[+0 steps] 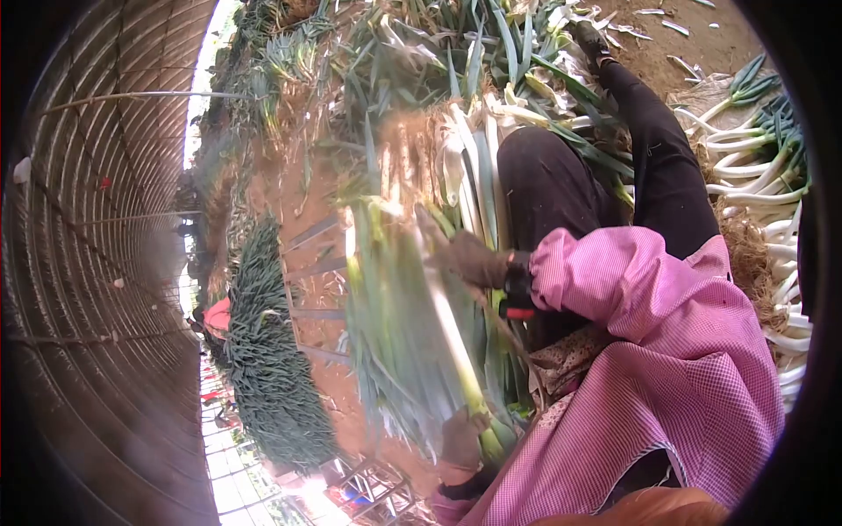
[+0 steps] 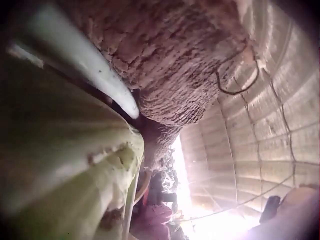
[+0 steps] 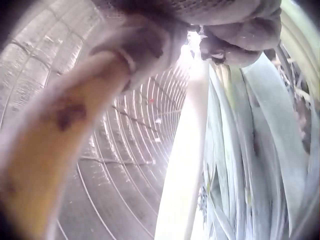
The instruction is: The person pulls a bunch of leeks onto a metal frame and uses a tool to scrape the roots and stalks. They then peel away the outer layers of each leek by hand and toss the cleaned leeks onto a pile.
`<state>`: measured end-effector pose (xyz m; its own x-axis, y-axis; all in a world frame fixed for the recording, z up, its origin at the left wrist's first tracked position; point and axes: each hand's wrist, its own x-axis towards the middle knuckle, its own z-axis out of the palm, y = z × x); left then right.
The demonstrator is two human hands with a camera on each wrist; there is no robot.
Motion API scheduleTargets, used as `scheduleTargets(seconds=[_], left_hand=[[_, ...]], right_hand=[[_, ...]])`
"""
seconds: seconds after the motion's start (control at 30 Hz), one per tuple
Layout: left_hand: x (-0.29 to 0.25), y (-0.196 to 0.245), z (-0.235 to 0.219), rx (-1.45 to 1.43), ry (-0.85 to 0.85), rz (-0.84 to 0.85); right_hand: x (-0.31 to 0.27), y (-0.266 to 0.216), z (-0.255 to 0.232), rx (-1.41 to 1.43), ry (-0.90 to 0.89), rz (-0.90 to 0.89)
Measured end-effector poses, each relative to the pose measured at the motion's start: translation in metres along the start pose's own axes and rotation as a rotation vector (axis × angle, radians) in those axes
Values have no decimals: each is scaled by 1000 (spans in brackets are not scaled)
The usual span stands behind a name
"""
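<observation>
A long green onion spans between my two gloved hands, its white shaft towards the right hand. My left hand grips it at the green end; in the left wrist view its pale stalk runs beneath the textured glove. My right hand is at the other end, fingers curled. In the right wrist view it holds a yellowish-brown tube, and the white shaft shows just below the fingers. Long green leaves hang beside the onion, blurred.
Untrimmed onions and loose leaves heap at the top. White-stalked onions lie stacked at right, near my dark-trousered legs. A large bundle of green tops stands at left, with a person in red beyond it.
</observation>
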<state>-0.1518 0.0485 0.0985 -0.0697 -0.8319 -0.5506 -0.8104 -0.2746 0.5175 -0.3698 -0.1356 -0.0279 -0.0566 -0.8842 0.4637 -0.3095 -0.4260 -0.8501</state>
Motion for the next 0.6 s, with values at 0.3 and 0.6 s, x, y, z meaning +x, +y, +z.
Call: scheduleTargets(seconds=[0.3,0.6], left_hand=[[65,23,-12,521,207,507],[150,183,-74,378,18,529]], right_hand=[[-23,-34,-47,559,-39,488],[-10,-22,-147,888,380,644]])
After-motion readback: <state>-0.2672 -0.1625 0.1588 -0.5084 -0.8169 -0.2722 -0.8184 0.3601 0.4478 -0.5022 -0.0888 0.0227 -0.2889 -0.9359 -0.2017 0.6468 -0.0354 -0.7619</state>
